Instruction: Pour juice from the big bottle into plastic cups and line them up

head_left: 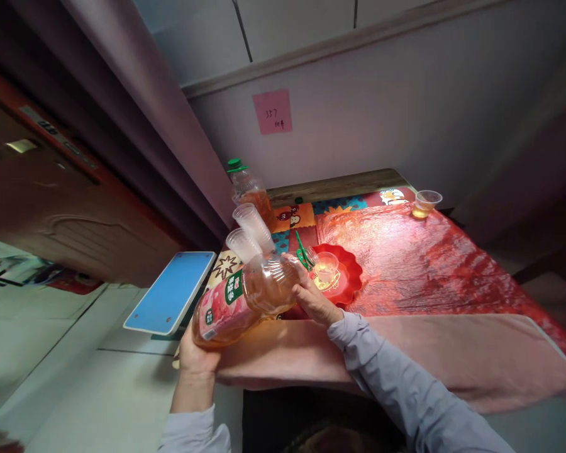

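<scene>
Left hand (197,353) grasps bottle (259,292) (amber liquid inside), right hand (315,299) grips neck (311,255); cup (326,267) on tray (353,275) holds some.

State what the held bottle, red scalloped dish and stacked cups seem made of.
Held bottle: glossy, clear plastic, it seems; liquid shows through and the shoulder catches highlights.
Red scalloped dish: probably smooth plastic, from its even colour, though painted metal is possible.
Stacked cups: likely thin, translucent plastic, given their milky, see-through walls.

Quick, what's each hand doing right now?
Left hand: holding the large bottle, cupped around its base.
Right hand: holding the same bottle, closed near its neck.
</scene>
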Available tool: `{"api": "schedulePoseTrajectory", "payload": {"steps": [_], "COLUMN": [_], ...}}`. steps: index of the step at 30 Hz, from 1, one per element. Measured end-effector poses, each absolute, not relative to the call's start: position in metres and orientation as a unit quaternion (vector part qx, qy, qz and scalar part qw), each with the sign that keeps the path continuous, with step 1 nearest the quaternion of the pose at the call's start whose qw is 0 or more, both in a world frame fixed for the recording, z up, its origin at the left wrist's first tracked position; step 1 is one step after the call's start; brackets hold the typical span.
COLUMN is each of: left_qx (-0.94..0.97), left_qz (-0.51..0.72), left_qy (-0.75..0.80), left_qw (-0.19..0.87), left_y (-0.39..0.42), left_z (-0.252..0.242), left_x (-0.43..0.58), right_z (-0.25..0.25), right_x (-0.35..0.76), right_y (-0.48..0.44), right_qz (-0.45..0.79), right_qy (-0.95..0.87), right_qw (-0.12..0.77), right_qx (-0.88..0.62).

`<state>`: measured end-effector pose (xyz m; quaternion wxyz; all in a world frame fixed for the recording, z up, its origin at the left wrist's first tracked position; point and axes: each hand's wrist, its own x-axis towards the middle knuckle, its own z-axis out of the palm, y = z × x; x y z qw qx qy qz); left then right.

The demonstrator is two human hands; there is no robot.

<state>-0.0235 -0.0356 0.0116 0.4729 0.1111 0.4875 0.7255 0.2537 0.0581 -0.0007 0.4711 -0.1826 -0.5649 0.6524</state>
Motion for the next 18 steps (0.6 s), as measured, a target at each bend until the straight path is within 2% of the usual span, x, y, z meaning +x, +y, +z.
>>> {"api": "schedulePoseTrajectory", "payload": {"steps": [5,18], "left_qx": [0.056,0.064], "left_qz": [0.736,0.704], "left_qy": [0.487,0.554], "left_qw": [0.467,0.440], "left_y": [-0.039,-0.034], "left_z": [0.013,0.022], "left_x": [-0.032,-0.021], "right_z": [0.000,-0.009], "right_x": [0.255,0.254], "right_y": [0.058,0.062], "right_qz": [0.650,0.669], "right_qy": [-0.578,-0.547], "right_qw": [0.468,0.467], "right_qx": [-0.158,-0.189]}}
